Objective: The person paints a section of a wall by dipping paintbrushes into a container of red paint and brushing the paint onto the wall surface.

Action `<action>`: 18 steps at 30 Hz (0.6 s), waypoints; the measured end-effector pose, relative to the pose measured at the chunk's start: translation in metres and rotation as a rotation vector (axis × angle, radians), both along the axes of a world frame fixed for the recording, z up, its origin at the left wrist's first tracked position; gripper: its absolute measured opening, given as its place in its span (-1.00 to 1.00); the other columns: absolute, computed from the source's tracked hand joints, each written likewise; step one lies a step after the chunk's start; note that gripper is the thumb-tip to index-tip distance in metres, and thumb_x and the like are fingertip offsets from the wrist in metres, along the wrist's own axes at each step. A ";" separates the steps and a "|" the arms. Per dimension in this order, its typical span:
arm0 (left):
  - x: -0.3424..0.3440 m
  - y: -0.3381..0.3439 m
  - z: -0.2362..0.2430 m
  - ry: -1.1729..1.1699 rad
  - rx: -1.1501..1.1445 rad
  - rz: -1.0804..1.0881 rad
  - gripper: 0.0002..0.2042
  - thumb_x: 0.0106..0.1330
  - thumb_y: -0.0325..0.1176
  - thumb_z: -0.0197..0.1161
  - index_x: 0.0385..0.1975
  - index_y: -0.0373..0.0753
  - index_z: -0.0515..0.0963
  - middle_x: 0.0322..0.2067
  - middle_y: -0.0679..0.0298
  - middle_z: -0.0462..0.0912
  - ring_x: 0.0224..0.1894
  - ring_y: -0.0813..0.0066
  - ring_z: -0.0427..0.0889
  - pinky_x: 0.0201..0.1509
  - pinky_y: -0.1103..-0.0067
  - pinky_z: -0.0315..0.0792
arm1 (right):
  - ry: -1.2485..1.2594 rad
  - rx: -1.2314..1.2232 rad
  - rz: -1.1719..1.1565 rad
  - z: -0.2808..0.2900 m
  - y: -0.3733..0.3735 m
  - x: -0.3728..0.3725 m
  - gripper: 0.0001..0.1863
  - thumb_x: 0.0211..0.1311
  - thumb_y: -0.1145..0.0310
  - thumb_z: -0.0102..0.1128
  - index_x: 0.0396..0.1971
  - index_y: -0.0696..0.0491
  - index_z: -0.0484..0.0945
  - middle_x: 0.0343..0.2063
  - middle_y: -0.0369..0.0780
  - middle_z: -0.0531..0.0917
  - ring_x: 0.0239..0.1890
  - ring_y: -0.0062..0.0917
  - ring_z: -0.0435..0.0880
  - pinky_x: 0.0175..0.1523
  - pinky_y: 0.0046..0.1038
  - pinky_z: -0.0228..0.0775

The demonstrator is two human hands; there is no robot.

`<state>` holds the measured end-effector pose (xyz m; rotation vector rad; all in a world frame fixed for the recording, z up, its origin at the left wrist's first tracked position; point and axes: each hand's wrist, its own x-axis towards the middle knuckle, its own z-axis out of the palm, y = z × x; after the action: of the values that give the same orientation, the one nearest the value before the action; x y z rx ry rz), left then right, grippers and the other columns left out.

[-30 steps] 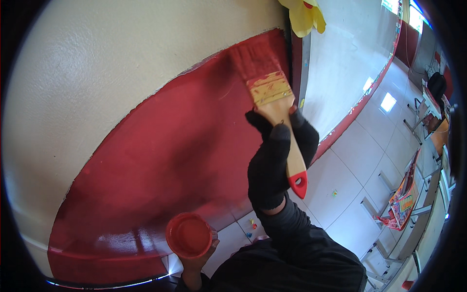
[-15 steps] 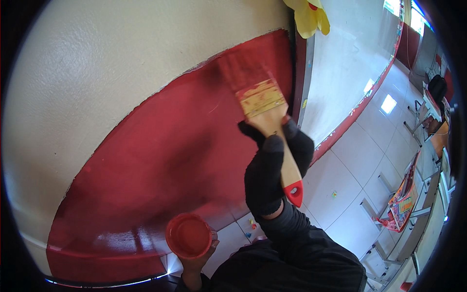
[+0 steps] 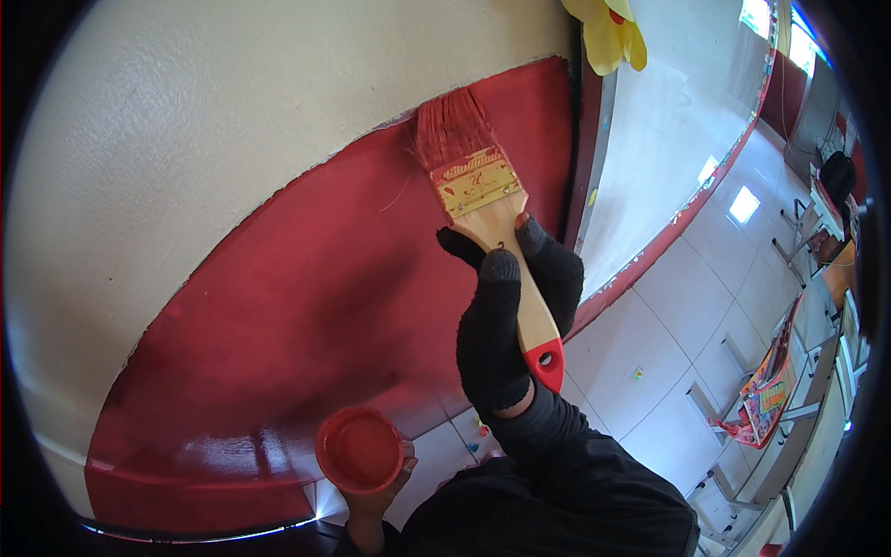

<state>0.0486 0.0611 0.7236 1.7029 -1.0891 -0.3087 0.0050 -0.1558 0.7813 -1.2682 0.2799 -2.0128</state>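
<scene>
My right hand (image 3: 501, 325), in a black glove, grips a wide paintbrush (image 3: 481, 213) with a wooden, red-tipped handle. Its red-coated bristles lie against the red painted band (image 3: 278, 297) of the wall, just under the edge where it meets the cream part (image 3: 204, 102). At the lower middle my bare left hand (image 3: 393, 492) holds a small round red cup (image 3: 360, 449) of red paint, its fingers round the cup's right side and partly hidden by it.
A yellow paper flower (image 3: 608, 37) hangs beside a dark frame, next to a whitish board (image 3: 677, 121). Right of the wall are the tiled floor (image 3: 668, 353), metal-legged chairs or desks, one with a colourful item (image 3: 766, 399) on it, and a black bag (image 3: 835, 176).
My right hand and the brush have moved left and down along the red band, the bristles now nearer the curved edge further left. The cup in my left hand stays in place.
</scene>
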 end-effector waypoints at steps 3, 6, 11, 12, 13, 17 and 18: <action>0.000 -0.001 0.004 0.020 -0.026 -0.013 -0.27 -0.12 -0.69 0.27 0.09 -0.24 0.06 -0.22 0.13 0.44 -0.21 0.41 0.50 -0.20 0.49 0.48 | 0.015 0.011 0.006 -0.001 0.003 0.001 -0.74 0.20 0.46 -0.08 -0.12 0.19 0.25 -0.23 -0.12 0.36 -0.23 -0.29 0.56 -0.20 -0.32 0.53; 0.000 0.000 0.003 0.069 -0.076 -0.011 -0.28 -0.13 -0.69 0.28 0.09 -0.25 0.07 -0.23 0.13 0.44 -0.22 0.41 0.50 -0.21 0.48 0.48 | -0.030 0.021 0.062 0.008 0.009 0.001 -0.74 0.19 0.47 -0.09 -0.12 0.18 0.25 -0.21 -0.11 0.36 -0.21 -0.28 0.55 -0.18 -0.30 0.52; 0.001 0.004 0.003 0.076 -0.055 -0.015 -0.28 -0.12 -0.71 0.26 0.08 -0.25 0.07 -0.25 0.12 0.44 -0.23 0.41 0.50 -0.22 0.48 0.47 | -0.085 0.009 0.165 0.013 0.015 0.000 -0.73 0.19 0.50 -0.09 -0.10 0.17 0.25 -0.17 -0.09 0.38 -0.19 -0.26 0.54 -0.15 -0.27 0.50; 0.002 0.005 0.003 0.078 -0.056 -0.016 -0.28 -0.12 -0.71 0.26 0.08 -0.25 0.07 -0.25 0.12 0.44 -0.23 0.41 0.50 -0.22 0.48 0.47 | -0.080 0.002 0.154 0.013 0.015 0.001 -0.73 0.18 0.50 -0.09 -0.10 0.16 0.24 -0.17 -0.09 0.38 -0.19 -0.26 0.54 -0.15 -0.27 0.50; 0.002 0.004 0.003 0.057 -0.051 -0.015 -0.28 -0.12 -0.70 0.26 0.09 -0.25 0.07 -0.24 0.13 0.44 -0.23 0.41 0.50 -0.22 0.48 0.47 | -0.076 -0.004 0.142 0.013 0.015 0.002 -0.72 0.18 0.50 -0.08 -0.09 0.16 0.24 -0.17 -0.09 0.38 -0.19 -0.26 0.54 -0.15 -0.28 0.50; 0.002 0.008 -0.001 0.303 -0.136 -0.039 -0.28 -0.13 -0.69 0.27 0.08 -0.26 0.07 -0.25 0.13 0.45 -0.22 0.40 0.50 -0.20 0.47 0.47 | -0.013 -0.026 0.087 0.006 0.014 0.004 -0.72 0.18 0.51 -0.08 -0.09 0.16 0.24 -0.17 -0.09 0.38 -0.19 -0.26 0.55 -0.15 -0.30 0.50; 0.003 0.008 -0.001 0.306 -0.136 -0.043 -0.28 -0.13 -0.69 0.27 0.08 -0.26 0.07 -0.25 0.13 0.45 -0.22 0.40 0.50 -0.20 0.47 0.47 | -0.013 -0.027 0.086 0.006 0.014 0.004 -0.72 0.18 0.51 -0.08 -0.09 0.16 0.23 -0.17 -0.10 0.38 -0.19 -0.26 0.55 -0.16 -0.31 0.50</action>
<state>0.0515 0.0688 0.7229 1.4576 -0.8997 -0.4935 0.0086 -0.1416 0.7877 -1.2624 0.1891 -1.9565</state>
